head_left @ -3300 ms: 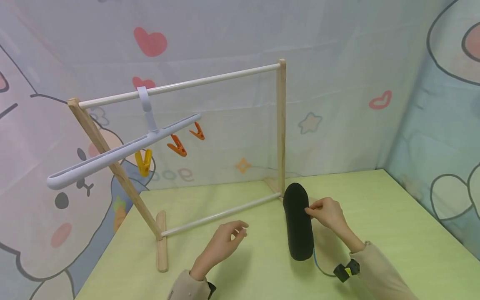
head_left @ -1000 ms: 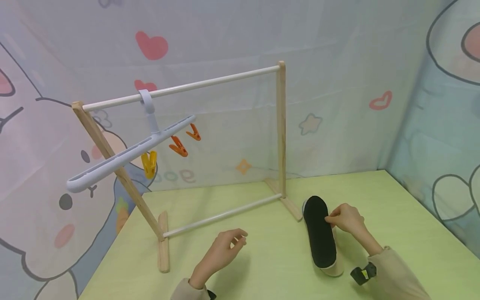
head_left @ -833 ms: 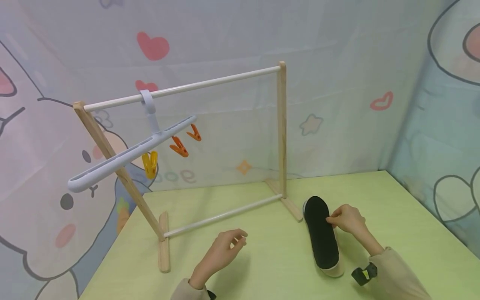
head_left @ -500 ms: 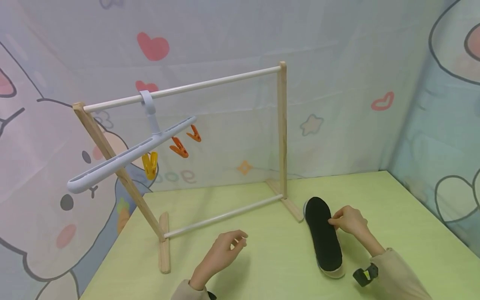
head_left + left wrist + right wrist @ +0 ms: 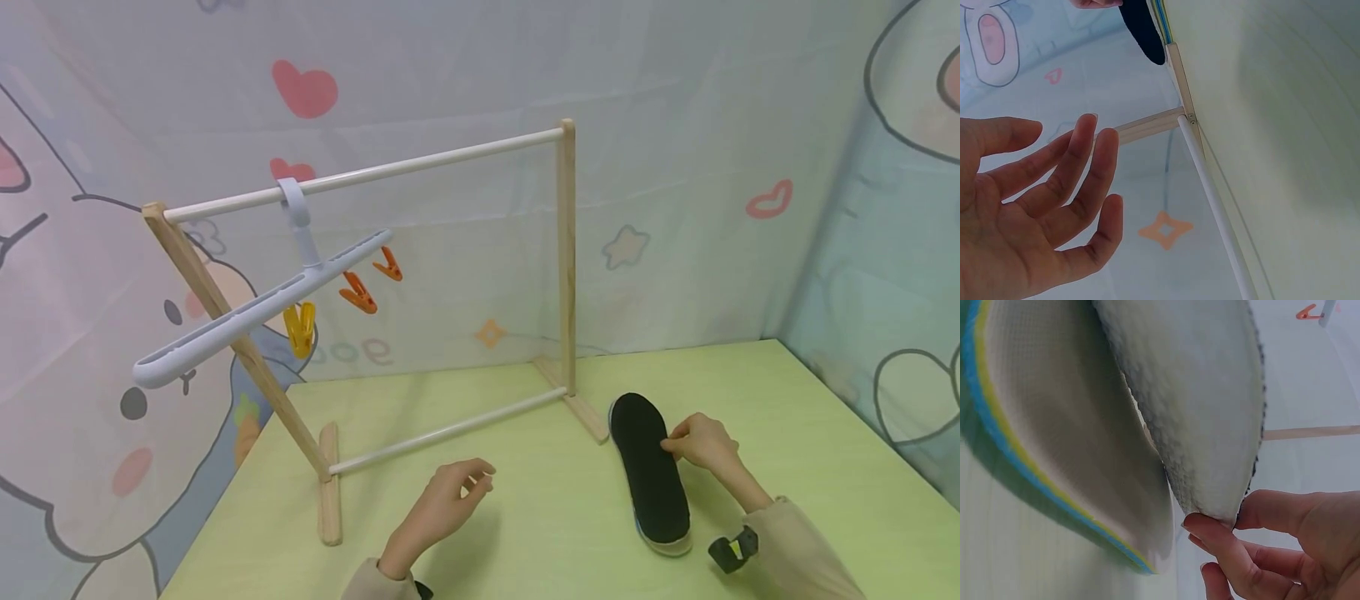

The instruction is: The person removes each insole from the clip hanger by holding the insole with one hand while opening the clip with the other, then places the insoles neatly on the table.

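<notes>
My right hand (image 5: 701,440) pinches the edge of a black insole (image 5: 648,467) between thumb and fingertips. In the right wrist view the pale underside of that black insole (image 5: 1191,412) faces the camera. Below it lies a beige insole (image 5: 1072,437) with a blue and yellow edge; a gap shows between the two on this side. The head view leaves only a pale end of the beige insole (image 5: 671,547) and a thin rim showing. My left hand (image 5: 446,496) hovers over the table, fingers loosely bent, holding nothing; the left wrist view shows its bare palm.
A wooden rack (image 5: 567,258) with white rods stands behind the hands, its right foot (image 5: 587,418) close to the insoles. From its top rod hangs a white hanger (image 5: 247,317) with a yellow clip (image 5: 300,329) and two orange clips (image 5: 358,293). Printed fabric walls surround the table (image 5: 540,517).
Since the oldest frame, my right hand has lowered the black insole and moved it right, over the beige one. Lately it shifts slightly further right, covering more of it. My left hand stays nearly still.
</notes>
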Action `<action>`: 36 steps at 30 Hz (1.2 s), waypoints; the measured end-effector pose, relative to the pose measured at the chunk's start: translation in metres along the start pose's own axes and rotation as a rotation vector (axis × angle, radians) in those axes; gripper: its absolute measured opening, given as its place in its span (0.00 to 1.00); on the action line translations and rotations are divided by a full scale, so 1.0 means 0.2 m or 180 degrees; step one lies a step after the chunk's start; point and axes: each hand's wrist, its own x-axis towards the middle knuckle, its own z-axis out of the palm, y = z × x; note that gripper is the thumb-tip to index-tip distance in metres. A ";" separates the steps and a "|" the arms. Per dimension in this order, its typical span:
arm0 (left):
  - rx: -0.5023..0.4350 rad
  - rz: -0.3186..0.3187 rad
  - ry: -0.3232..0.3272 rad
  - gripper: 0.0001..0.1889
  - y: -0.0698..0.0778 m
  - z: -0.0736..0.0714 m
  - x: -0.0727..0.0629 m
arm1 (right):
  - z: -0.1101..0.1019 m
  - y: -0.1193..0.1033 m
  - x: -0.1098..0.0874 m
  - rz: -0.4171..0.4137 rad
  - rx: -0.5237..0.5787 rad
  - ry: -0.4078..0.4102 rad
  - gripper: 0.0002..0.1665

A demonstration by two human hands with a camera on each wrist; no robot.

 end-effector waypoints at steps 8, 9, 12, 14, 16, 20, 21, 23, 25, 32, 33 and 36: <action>0.0009 -0.0002 0.0008 0.11 0.00 0.00 0.00 | 0.00 0.01 -0.01 0.0065 0.0003 -0.0028 0.12; 0.0010 0.0001 0.0010 0.11 0.00 0.00 0.00 | 0.01 0.01 -0.01 0.0074 -0.0008 -0.0032 0.12; 0.0014 0.0029 0.0018 0.12 0.00 0.00 0.00 | 0.02 0.02 0.00 0.0092 -0.0046 -0.0029 0.12; 0.0014 0.0043 0.0027 0.11 0.00 0.00 0.00 | 0.02 0.02 0.00 0.0096 -0.0070 -0.0025 0.11; 0.0015 0.0047 0.0033 0.11 0.00 0.00 0.00 | 0.02 0.02 -0.01 0.0097 -0.0083 -0.0019 0.11; 0.0006 0.0016 0.0022 0.11 0.00 0.00 0.00 | 0.03 0.03 -0.01 0.0093 -0.0100 -0.0010 0.11; 0.0003 0.0016 0.0019 0.11 0.00 0.00 0.00 | 0.03 0.03 -0.01 0.0091 -0.0107 -0.0009 0.11; -0.0001 0.0019 0.0017 0.11 0.00 0.00 0.00 | 0.03 0.03 -0.01 0.0092 -0.0117 -0.0008 0.11; 0.0004 0.0029 0.0023 0.11 0.00 0.00 0.00 | 0.03 0.03 -0.01 0.0109 -0.0138 -0.0001 0.11; 0.0024 0.0027 0.0035 0.11 0.01 -0.01 -0.01 | 0.03 0.04 -0.01 0.0148 -0.0223 0.0003 0.12; 0.0020 0.0019 0.0029 0.11 0.01 -0.01 -0.01 | 0.03 0.04 -0.01 0.0136 -0.0227 0.0005 0.12; 0.0017 -0.0016 -0.0001 0.11 0.01 -0.01 0.00 | 0.03 0.04 -0.02 0.0107 -0.0225 0.0015 0.11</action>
